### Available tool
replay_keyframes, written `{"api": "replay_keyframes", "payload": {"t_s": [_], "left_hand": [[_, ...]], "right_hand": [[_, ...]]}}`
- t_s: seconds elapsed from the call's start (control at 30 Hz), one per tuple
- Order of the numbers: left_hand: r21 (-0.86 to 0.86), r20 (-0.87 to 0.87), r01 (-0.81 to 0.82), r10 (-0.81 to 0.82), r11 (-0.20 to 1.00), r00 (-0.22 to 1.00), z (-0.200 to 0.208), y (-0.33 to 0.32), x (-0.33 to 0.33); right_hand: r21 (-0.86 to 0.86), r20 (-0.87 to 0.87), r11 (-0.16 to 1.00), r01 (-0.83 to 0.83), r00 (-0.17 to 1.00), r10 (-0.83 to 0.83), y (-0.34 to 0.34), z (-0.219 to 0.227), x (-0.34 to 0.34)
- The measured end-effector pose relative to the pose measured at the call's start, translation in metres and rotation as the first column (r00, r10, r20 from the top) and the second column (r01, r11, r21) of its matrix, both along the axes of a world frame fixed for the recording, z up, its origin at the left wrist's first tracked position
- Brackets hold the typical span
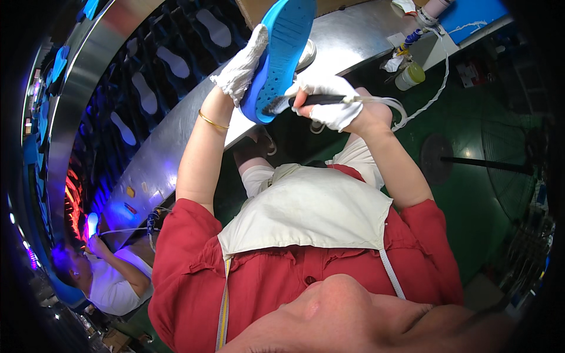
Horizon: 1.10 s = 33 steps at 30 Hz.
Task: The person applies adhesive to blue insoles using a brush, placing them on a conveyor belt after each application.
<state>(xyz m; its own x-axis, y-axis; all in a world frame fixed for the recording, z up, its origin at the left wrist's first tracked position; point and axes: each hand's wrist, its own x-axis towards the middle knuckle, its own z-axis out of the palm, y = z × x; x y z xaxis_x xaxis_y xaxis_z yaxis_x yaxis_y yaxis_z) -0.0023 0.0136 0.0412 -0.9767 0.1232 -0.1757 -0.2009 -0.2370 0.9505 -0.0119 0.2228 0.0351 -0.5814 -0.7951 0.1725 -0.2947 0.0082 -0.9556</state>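
My left hand, in a white glove, grips a bright blue shoe sole by its left side and holds it tilted up over the metal bench edge. The sole's face has grooves and small holes near its lower end. My right hand, in a white glove that leaves some fingertips bare, is closed round a black-handled brush. The brush's bristles are at the sole's lower end and appear to touch it. From the handle's rear end runs a pale tube.
A metal bench borders a dark conveyor carrying several pale sole-shaped pieces. At lower left a co-worker holds up a lit sole. A yellow-green-capped jar hangs by the bench's right end. A fan stands on the green floor.
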Motion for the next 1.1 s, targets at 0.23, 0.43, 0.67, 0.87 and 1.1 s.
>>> {"api": "replay_keyframes", "payload": {"t_s": [0.23,0.43,0.67,0.87,1.1], "left_hand": [[-0.001,0.164,-0.020,0.020,1.000,0.986,-0.011,-0.003,-0.009],[-0.141,0.157,-0.005,0.027,0.990,0.987,-0.015,-0.008,-0.005],[0.006,0.151,-0.069,0.068,0.998,0.986,0.000,-0.008,0.008],[0.462,-0.139,-0.230,0.326,0.857,0.935,0.026,-0.006,0.033],[0.776,0.223,-0.183,0.008,0.604,0.975,-0.040,-0.018,0.054]], "right_hand": [[-0.079,0.226,0.996,0.047,0.974,-0.028,0.000,0.001,-0.012],[0.051,0.100,0.994,-0.095,0.991,0.089,0.005,0.002,-0.014],[-0.024,0.190,0.999,0.029,0.981,-0.024,0.006,-0.007,-0.026],[-0.139,0.273,0.986,0.096,0.960,-0.055,0.024,0.007,-0.022],[-0.239,0.131,0.931,0.277,0.959,-0.251,0.011,-0.002,0.003]]}}
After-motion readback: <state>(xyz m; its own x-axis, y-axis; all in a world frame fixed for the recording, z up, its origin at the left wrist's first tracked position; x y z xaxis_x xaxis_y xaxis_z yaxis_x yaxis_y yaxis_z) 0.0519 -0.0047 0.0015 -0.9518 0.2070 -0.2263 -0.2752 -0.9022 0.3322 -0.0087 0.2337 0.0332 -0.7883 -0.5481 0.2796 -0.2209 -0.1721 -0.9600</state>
